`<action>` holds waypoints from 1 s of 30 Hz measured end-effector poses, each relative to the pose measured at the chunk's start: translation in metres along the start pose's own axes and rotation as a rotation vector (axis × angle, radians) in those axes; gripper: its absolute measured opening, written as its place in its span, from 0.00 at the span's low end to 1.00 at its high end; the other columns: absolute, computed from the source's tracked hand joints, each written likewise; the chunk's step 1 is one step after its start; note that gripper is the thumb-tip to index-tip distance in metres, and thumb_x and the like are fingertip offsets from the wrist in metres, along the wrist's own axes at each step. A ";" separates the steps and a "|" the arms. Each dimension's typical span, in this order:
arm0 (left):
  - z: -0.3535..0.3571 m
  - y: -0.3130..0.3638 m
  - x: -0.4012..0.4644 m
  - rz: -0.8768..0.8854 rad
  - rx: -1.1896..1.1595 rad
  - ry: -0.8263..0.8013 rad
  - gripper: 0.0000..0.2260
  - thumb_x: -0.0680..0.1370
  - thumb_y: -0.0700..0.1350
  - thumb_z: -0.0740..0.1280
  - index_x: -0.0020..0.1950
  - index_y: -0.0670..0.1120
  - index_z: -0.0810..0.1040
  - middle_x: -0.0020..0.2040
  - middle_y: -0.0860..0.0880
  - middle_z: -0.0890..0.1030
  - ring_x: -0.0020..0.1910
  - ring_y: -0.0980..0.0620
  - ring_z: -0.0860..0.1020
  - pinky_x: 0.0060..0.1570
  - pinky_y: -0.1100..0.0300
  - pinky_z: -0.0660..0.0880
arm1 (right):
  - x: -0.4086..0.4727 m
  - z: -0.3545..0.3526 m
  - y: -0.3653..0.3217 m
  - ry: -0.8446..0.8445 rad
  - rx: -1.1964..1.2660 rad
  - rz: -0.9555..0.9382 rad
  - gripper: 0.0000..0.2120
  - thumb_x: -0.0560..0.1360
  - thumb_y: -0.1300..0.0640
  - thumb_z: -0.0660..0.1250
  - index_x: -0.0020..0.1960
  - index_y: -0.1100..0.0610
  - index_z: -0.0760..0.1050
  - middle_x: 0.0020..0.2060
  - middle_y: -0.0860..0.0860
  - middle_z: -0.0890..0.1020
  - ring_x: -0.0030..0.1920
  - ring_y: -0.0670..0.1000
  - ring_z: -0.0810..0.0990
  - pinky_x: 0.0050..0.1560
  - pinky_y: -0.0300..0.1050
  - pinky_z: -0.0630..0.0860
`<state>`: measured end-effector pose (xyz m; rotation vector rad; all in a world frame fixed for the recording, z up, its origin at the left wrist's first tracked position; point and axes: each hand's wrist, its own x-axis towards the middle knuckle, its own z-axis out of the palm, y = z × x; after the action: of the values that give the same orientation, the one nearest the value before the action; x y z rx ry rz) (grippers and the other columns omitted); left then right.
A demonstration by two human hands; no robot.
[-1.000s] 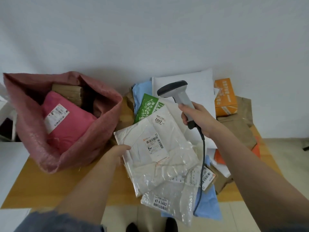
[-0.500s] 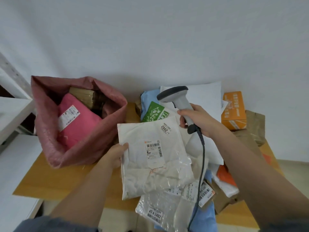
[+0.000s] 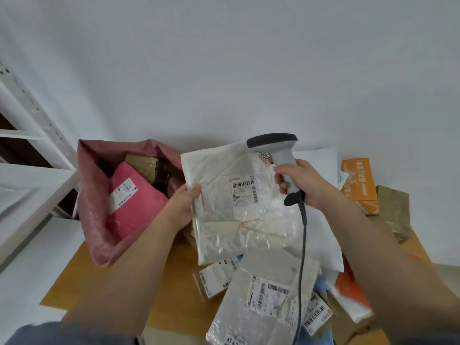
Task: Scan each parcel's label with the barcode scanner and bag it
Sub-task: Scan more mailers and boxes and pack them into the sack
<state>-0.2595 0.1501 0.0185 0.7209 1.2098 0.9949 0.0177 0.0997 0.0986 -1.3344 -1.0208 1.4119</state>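
One parcel label [image 3: 242, 192] blurred, the scanner [image 3: 278, 155] overlapping its corner.

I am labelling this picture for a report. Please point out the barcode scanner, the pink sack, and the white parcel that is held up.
barcode scanner [image 3: 286, 168]: head view, on its grey handle.
pink sack [image 3: 93, 210]: head view, on its left wall.
white parcel [image 3: 224, 195]: head view, on its clear wrapping, left of the label.

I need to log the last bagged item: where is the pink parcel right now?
In the head view, the pink parcel sits at left inside the open red sack, label up, in front of a brown box and left of the left hand.
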 end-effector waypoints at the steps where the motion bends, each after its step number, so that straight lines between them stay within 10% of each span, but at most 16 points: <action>1: 0.001 0.008 0.003 0.031 -0.019 0.014 0.11 0.82 0.41 0.62 0.63 0.41 0.74 0.57 0.40 0.81 0.56 0.41 0.80 0.54 0.43 0.77 | 0.000 0.000 -0.004 -0.009 0.002 -0.011 0.07 0.76 0.64 0.65 0.54 0.63 0.75 0.34 0.56 0.76 0.29 0.49 0.71 0.33 0.43 0.74; 30: -0.020 0.048 0.026 0.079 -0.268 0.310 0.14 0.81 0.40 0.63 0.65 0.37 0.72 0.58 0.41 0.81 0.49 0.45 0.81 0.56 0.44 0.77 | -0.022 0.035 -0.025 -0.017 -0.422 -0.153 0.06 0.76 0.61 0.66 0.52 0.60 0.77 0.27 0.51 0.73 0.24 0.47 0.69 0.29 0.37 0.72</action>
<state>-0.2890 0.1924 0.0457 0.4150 1.2871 1.3416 -0.0156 0.0848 0.1304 -1.5043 -1.4571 1.1330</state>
